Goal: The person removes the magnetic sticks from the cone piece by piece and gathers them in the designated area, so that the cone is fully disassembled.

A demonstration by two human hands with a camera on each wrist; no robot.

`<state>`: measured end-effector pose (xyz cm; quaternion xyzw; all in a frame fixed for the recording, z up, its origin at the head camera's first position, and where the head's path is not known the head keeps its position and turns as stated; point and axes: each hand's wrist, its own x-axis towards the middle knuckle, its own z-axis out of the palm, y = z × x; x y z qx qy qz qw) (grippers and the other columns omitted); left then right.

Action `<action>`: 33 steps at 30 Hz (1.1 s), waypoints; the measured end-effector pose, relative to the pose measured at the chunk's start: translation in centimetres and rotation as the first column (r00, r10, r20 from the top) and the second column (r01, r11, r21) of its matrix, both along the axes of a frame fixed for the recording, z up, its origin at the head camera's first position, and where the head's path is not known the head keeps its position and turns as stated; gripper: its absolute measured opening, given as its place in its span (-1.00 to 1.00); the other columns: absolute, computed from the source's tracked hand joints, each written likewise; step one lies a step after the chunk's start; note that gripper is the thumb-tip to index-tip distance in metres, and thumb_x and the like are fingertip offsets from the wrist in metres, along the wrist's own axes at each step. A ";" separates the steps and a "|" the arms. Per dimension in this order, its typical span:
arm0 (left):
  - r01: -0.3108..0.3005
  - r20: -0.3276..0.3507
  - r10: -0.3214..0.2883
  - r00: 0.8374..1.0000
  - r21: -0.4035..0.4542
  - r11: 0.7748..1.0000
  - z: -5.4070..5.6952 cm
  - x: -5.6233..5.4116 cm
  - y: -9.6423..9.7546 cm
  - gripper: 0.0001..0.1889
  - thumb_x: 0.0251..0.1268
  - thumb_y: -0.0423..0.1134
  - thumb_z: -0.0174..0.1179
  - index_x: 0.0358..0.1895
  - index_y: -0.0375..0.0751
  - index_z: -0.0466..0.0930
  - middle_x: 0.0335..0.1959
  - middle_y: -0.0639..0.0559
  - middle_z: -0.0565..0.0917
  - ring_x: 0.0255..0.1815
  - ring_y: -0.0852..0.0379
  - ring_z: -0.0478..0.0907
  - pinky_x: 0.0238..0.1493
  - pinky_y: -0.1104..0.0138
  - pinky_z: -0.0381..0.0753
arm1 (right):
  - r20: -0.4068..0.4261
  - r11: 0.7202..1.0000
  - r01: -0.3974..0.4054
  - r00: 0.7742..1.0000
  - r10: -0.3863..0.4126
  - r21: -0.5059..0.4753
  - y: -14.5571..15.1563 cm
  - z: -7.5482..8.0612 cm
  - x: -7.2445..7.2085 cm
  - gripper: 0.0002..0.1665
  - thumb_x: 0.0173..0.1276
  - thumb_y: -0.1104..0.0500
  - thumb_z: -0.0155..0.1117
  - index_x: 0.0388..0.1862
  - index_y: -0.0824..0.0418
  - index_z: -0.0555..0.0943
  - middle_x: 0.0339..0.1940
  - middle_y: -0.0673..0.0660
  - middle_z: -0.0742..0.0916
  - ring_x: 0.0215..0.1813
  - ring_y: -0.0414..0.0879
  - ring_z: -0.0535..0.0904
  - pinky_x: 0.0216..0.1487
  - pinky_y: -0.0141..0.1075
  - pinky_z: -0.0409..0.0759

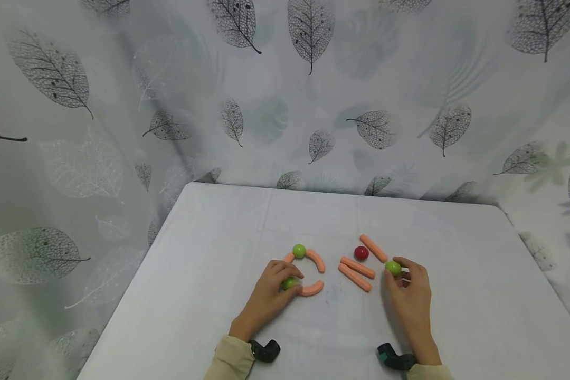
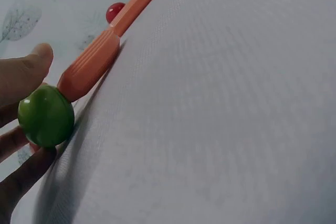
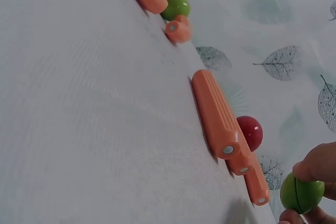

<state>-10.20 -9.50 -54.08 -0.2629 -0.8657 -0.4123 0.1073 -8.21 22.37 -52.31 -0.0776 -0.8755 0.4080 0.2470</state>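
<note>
Thumb and fingers of the left hand (image 1: 274, 290) pinch one green ball (image 1: 289, 283), left of the red ball (image 1: 361, 253) and nearer the person; the right hand (image 1: 412, 289) pinches a second green ball (image 1: 392, 268) just to the red ball's right. Well left of the red ball, a third green ball (image 1: 299, 250) touches an upper curved piece (image 1: 315, 260), while the left hand's ball meets a lower curved piece (image 1: 312, 288). Straight orange sticks (image 1: 354, 277) lie around the red ball, some with silvery discs (image 3: 228, 150) showing at their ends.

The step looks like joining balls and curves into a ring, with its gap facing the red ball. A light, steady pinch should serve best, lining up the curve's end squarely before pressing, so other joints stay unknocked. The discs may be magnetic, so the right hand's ball is better held clear of the sticks.
</note>
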 end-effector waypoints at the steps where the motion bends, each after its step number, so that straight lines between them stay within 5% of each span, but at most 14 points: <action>1: 0.004 -0.009 -0.004 1.000 0.003 1.000 0.0 0.0 0.0 -0.78 0.30 -0.19 0.46 -0.02 0.00 0.72 0.06 0.19 0.68 0.21 0.14 0.48 0.30 0.18 0.53 | 0.013 1.000 0.013 1.000 -0.013 0.005 0.1 -0.1 0.0 -0.55 0.33 0.39 0.40 0.20 0.33 0.60 0.06 0.30 0.62 -0.18 -0.25 0.50 -0.19 -0.75 0.37; 7: -0.043 -0.074 0.043 0.996 -0.008 0.999 -0.1 -0.1 -0.2 -0.84 0.39 -0.25 0.38 -0.02 0.00 0.72 0.05 0.21 0.69 0.24 0.12 0.47 0.31 0.19 0.52 | 0.085 0.999 0.042 0.995 -0.043 0.018 0.3 -0.2 0.0 -0.56 0.37 0.34 0.37 0.22 0.34 0.59 0.08 0.31 0.63 -0.15 -0.04 0.54 -0.23 -0.76 0.28; 11: -0.082 -0.043 0.081 0.996 -0.022 0.996 -0.1 -0.2 -0.6 -0.85 0.47 -0.26 0.30 0.01 0.02 0.72 0.09 0.24 0.70 0.28 0.10 0.43 0.34 0.15 0.49 | 0.123 0.999 0.048 0.991 -0.050 0.018 0.3 -0.2 0.0 -0.55 0.38 0.31 0.36 0.23 0.36 0.57 0.09 0.33 0.64 -0.13 0.01 0.56 -0.25 -0.74 0.27; 18: -0.065 -0.073 0.062 0.995 -0.037 0.997 -0.2 -0.3 -0.9 -0.78 0.52 -0.39 0.16 0.02 -0.03 0.73 0.18 0.08 0.72 0.31 -0.04 0.45 0.38 0.03 0.44 | 0.133 0.999 0.031 0.990 -0.034 0.022 0.3 -0.2 0.1 -0.57 0.38 0.30 0.38 0.20 0.37 0.60 0.04 0.33 0.67 -0.21 -0.05 0.53 -0.31 -0.66 0.28; 33: -0.052 -0.117 0.047 0.992 -0.041 0.998 -0.8 -0.5 -1.0 -0.65 0.44 -0.56 0.10 -0.07 -0.01 0.73 0.10 0.11 0.74 0.26 0.00 0.49 0.34 0.10 0.49 | 0.153 0.997 0.020 0.988 -0.030 0.068 0.3 -0.1 0.0 -0.53 0.38 0.31 0.36 0.24 0.40 0.57 0.06 0.37 0.63 -0.18 0.03 0.53 -0.29 -0.46 0.36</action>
